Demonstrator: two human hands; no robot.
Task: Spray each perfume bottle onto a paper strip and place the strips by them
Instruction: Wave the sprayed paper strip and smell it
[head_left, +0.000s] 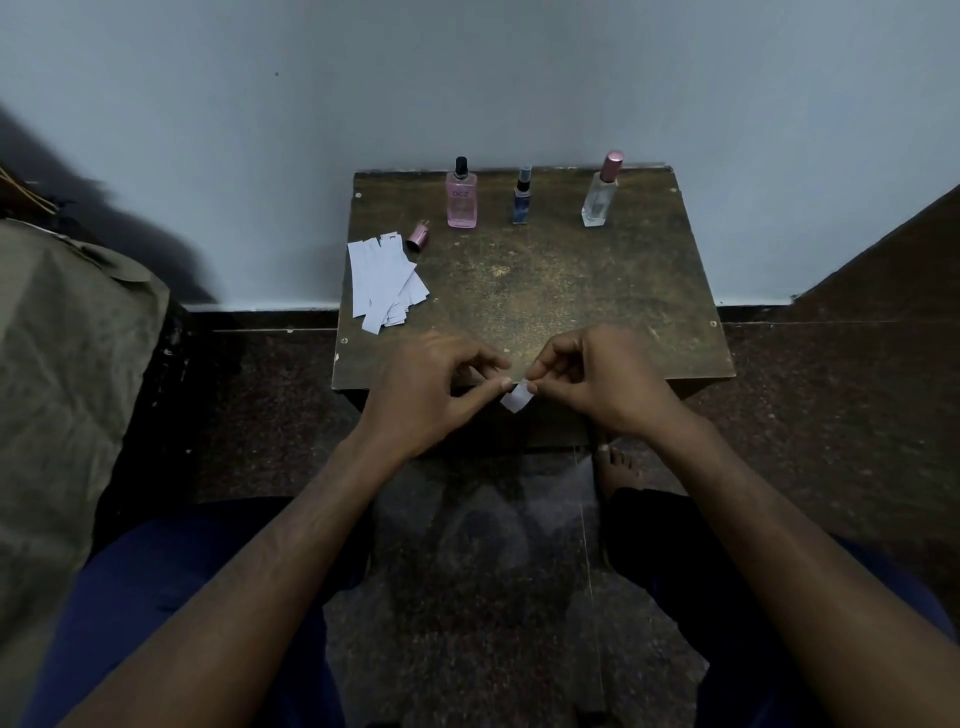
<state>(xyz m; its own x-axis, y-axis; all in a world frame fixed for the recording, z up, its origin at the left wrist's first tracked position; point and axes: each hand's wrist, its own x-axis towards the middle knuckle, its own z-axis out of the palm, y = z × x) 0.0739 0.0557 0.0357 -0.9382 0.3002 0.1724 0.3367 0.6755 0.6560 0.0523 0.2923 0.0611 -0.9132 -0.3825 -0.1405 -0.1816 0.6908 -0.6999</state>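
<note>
At table (571, 291) front edge: both hands' fingers (506, 383) pinching paper strip (517, 400) between them.

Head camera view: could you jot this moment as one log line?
hands: left hand and right hand pinch one paper strip | bottles: three upright | loose cap beside strip pile

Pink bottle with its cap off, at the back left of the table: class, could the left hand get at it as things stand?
Probably not straight away: the left hand pinches a paper strip together with the right hand. The tabletop between it and the pink bottle looks bare.
</note>
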